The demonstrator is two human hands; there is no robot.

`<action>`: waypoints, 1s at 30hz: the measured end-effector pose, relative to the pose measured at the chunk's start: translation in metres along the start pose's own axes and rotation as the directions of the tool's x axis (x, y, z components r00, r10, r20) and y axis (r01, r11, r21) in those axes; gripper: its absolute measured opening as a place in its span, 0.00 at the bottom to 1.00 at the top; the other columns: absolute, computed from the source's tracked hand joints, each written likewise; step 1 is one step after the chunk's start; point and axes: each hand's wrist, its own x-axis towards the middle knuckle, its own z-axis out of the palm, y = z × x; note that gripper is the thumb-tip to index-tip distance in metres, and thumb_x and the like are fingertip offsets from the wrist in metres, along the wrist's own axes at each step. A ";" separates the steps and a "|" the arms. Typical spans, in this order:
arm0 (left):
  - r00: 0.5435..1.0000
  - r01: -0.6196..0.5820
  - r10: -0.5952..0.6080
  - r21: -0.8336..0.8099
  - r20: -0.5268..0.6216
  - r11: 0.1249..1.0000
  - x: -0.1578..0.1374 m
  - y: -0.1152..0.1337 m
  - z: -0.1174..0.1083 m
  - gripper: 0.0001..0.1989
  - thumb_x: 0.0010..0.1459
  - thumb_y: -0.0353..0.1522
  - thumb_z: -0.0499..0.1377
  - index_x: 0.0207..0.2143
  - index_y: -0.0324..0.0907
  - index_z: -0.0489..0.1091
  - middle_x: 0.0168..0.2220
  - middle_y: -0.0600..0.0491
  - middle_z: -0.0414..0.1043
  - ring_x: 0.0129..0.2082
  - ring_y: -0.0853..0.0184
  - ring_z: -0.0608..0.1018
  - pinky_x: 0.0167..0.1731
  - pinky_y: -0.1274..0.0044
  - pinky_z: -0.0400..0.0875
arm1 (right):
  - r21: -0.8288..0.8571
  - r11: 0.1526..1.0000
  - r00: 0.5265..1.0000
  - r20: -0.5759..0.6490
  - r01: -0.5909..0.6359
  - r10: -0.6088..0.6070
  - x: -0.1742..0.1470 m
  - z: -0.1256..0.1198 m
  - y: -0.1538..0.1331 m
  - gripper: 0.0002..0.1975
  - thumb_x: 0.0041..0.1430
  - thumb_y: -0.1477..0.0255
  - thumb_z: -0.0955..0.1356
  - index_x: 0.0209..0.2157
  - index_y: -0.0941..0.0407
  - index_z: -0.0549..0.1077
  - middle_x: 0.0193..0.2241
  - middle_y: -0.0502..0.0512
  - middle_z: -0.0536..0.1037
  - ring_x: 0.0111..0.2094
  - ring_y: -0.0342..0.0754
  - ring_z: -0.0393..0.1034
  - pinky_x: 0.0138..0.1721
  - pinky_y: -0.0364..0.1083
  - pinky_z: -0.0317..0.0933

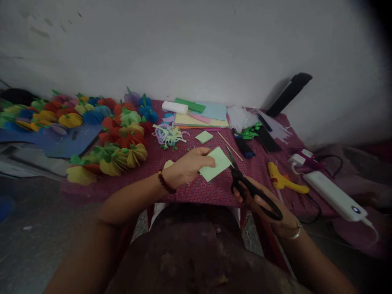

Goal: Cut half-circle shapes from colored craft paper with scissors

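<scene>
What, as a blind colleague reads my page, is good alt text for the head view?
A person's left hand holds a pale green paper square while the right hand holds black-handled scissors, blades close to its edge, over a dark red patterned cloth. Pumpkin-like paper crafts crowd the left; a yellow glue gun lies at right.

Closed at the far side by a pale wall [196, 49], marked at left. Paved at near left with speckled grey flooring [30, 257]. Furnished with a table [171, 197] under reddish checked cloth [214, 194]. Dimly lit.
</scene>
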 end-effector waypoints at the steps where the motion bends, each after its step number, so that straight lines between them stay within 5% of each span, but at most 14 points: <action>1: 1.000 0.000 0.000 -0.004 0.001 1.000 0.000 0.000 0.000 0.10 0.35 0.29 0.62 0.26 0.37 0.71 0.21 0.56 0.71 0.17 0.73 0.69 0.20 0.79 0.62 | 0.004 1.000 1.000 -0.006 -0.003 0.003 0.000 -0.001 0.001 0.32 0.58 0.51 0.70 0.60 0.51 0.69 0.40 0.57 0.75 0.38 0.50 0.68 0.41 0.49 0.62; 12: 0.999 0.032 -0.032 -0.008 0.016 0.999 0.002 -0.002 0.001 0.10 0.36 0.27 0.62 0.27 0.36 0.72 0.22 0.55 0.72 0.17 0.74 0.70 0.20 0.80 0.62 | 0.076 0.997 1.000 0.025 -0.014 0.012 -0.002 0.001 -0.003 0.29 0.57 0.53 0.72 0.58 0.49 0.73 0.36 0.55 0.74 0.34 0.47 0.66 0.37 0.47 0.61; 21: 0.997 0.077 -0.077 -0.069 -0.006 0.995 0.010 -0.010 0.010 0.10 0.36 0.25 0.62 0.27 0.37 0.73 0.23 0.56 0.74 0.18 0.73 0.72 0.20 0.80 0.64 | -0.097 0.995 1.000 0.009 0.004 -0.003 -0.010 -0.013 -0.002 0.34 0.58 0.51 0.71 0.61 0.52 0.70 0.36 0.56 0.75 0.34 0.47 0.67 0.35 0.45 0.62; 30: 0.995 0.101 -0.102 -0.066 -0.013 0.993 0.014 -0.012 0.015 0.09 0.37 0.24 0.61 0.27 0.37 0.73 0.22 0.56 0.72 0.17 0.73 0.71 0.19 0.80 0.65 | -0.096 0.995 1.000 0.023 -0.014 0.016 -0.014 -0.020 0.004 0.29 0.60 0.53 0.70 0.59 0.50 0.71 0.35 0.54 0.75 0.35 0.45 0.68 0.35 0.43 0.62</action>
